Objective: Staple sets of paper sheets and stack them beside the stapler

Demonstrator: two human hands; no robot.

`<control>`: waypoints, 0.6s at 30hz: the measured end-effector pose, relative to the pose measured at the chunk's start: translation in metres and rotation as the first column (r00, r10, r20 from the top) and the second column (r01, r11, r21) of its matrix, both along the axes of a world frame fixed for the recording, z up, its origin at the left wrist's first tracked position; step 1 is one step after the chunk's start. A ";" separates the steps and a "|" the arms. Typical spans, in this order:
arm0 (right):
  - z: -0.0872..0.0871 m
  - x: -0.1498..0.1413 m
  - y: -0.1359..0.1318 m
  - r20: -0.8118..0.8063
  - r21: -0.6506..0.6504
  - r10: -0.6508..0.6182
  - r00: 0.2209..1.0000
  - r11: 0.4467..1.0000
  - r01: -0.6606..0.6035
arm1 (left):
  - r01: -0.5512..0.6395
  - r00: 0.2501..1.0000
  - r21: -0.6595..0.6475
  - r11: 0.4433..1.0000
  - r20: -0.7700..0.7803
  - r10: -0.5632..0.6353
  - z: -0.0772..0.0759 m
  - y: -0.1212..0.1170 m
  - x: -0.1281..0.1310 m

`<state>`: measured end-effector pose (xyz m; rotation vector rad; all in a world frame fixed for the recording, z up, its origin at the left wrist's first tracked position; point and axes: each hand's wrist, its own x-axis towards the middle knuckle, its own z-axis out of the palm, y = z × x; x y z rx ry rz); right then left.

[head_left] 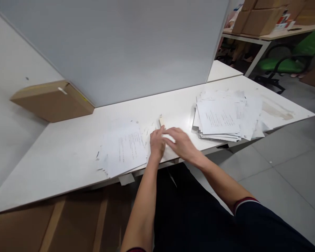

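At the middle of the white table my left hand [157, 142] is closed, with its fingers curled at the near end of a slim cream-coloured bar-shaped object [161, 120]. What kind of object it is does not show, since the hand covers its near part. My right hand [182, 143] comes in from the right, slightly blurred. Its fingers are stretched toward my left hand, thumb apart from them, and I see nothing between them. Left of my hands lies a spread pile of printed paper sheets [128, 148]. A thicker, uneven stack of printed sheets [217, 117] sits to the right.
Small paper scraps [146, 132] lie beside my left hand. A large pale panel [136, 49] stands along the table's [68, 154] back edge. One cardboard box [55, 101] leans at the back left. Beyond are a green chair [280, 64] and stacked boxes [259, 21] on another desk.
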<state>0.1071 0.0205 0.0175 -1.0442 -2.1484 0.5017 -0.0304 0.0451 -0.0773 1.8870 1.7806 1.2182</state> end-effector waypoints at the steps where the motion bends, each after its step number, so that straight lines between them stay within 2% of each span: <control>1: -0.005 0.025 0.002 -0.002 0.029 -0.106 0.994 0.994 0.106 | -0.011 0.999 0.010 1.000 -0.039 0.012 0.001 0.000 0.000; 4: -0.020 0.095 0.013 0.094 0.120 -0.374 0.923 0.924 0.362 | -0.038 0.988 0.045 0.998 -0.149 0.045 0.001 0.001 0.000; 6: -0.030 0.130 0.022 0.235 0.154 -0.422 0.875 0.905 0.395 | -0.045 0.983 0.056 0.997 -0.173 0.054 0.001 0.001 0.000; 8: -0.037 0.152 0.029 0.359 0.121 -0.387 0.849 0.922 0.369 | -0.054 0.983 0.061 0.997 -0.174 0.064 0.000 0.000 0.000; 11: -0.045 0.162 0.034 0.432 0.074 -0.353 0.830 0.931 0.358 | -0.068 0.985 0.068 0.995 -0.154 0.078 0.001 -0.001 0.000; 14: -0.047 0.159 0.035 0.426 0.124 -0.373 0.824 0.926 0.355 | -0.077 0.984 0.083 0.994 -0.153 0.089 0.001 -0.002 0.000; 18: -0.048 0.155 0.035 0.412 0.187 -0.345 0.843 0.938 0.292 | -0.084 0.984 0.102 0.991 -0.151 0.099 0.000 -0.001 -0.001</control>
